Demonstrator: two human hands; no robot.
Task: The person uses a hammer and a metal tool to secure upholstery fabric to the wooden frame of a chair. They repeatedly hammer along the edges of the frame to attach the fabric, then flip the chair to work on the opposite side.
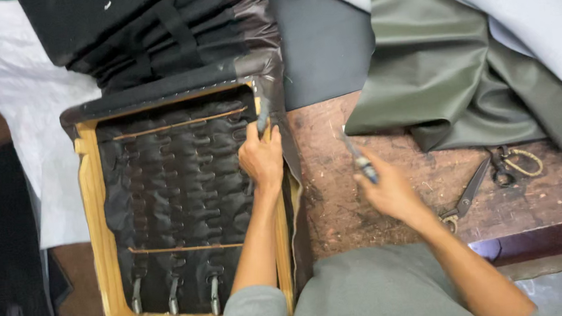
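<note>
1 wooden seat frame [99, 214] lies upside down at the left of the scene, its pale rails boxing in dark webbing crossed by rows of zigzag springs; 3 metal spring clips [173, 296] show in a row along its near edge. The left hand [262, 156] sits on the frame's right rail toward the far corner, fingers pinched on the brown vinyl cover [266, 64] where it is pulled over the rail, the thumb pressing the fold down. That cover runs along the far rail and down the right side of the frame, with a black cushion bulk bunched beyond it. The right hand [389, 192] hovers over the worn wooden workbench [339, 200], just right of the frame and apart from it, fingers clenched round 1 slim tool [360, 158] with a blue band on its handle, its metal tip pointing far and left. 1 pair of scissors [467, 196] rests on the bench just right of that hand, with a cord loop at the handles. Farther off lie 1 olive-green sheet of vinyl [436, 70] and 1 grey fabric sheet [525, 1], overlapping.
</note>
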